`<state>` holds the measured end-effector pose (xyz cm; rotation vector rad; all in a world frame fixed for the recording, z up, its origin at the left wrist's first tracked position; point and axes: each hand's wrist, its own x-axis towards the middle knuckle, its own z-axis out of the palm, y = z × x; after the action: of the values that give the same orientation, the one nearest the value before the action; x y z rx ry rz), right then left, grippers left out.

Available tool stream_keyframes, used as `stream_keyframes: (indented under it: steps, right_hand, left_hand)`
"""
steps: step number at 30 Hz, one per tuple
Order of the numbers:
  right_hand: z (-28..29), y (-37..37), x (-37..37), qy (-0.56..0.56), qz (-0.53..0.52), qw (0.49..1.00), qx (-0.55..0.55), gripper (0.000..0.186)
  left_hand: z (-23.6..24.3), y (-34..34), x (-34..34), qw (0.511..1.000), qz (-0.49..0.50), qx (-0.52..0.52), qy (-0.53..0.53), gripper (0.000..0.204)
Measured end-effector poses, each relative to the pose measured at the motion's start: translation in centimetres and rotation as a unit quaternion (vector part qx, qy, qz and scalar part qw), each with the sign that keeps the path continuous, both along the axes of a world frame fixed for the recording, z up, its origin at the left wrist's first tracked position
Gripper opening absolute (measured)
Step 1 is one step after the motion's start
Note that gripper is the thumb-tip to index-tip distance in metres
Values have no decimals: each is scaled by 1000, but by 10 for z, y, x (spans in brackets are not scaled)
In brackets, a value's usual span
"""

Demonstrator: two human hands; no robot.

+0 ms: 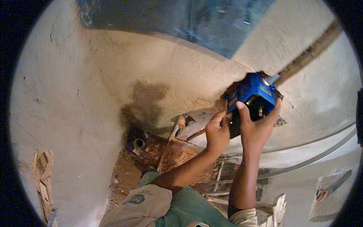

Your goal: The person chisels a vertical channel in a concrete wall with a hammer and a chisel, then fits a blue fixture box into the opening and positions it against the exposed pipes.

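Note:
A blue plastic box [246, 87] with a black opening and brass-coloured fittings sits at a rough cavity cut into the plastered wall. My right hand [259, 130] grips its lower side, thumb on one edge and fingers round the other. At the lower left corner, my left hand [218, 132] has thumb and fingers closed together against the box; its fingertips are partly hidden. A short grey pipe end [271, 80] meets the top right of the box, in line with a groove [308, 56] running up the wall.
A dark blue panel [181, 22] covers the upper wall. Low on the left, a pipe with an orange cap [182, 121] rises by a grey pipe opening [139, 143] in red rubble. A long grey strip [302, 165] curves along the right, near a handsaw [333, 187] on a board.

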<state>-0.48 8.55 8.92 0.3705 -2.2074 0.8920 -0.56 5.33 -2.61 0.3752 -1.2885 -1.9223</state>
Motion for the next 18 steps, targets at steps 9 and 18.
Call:
stream_keyframes:
  steps: [9, 18]
  right_hand:
    - [-8, -27, 6, -65, -13, 996, -60, 99]
    - [-11, -44, 7, -28, 13, 990, -137, 85]
  left_hand:
    - [9, -12, 16, 994, -79, 60, 35, 24]
    - [-6, -12, 15, 984, -124, 113, 65, 32]
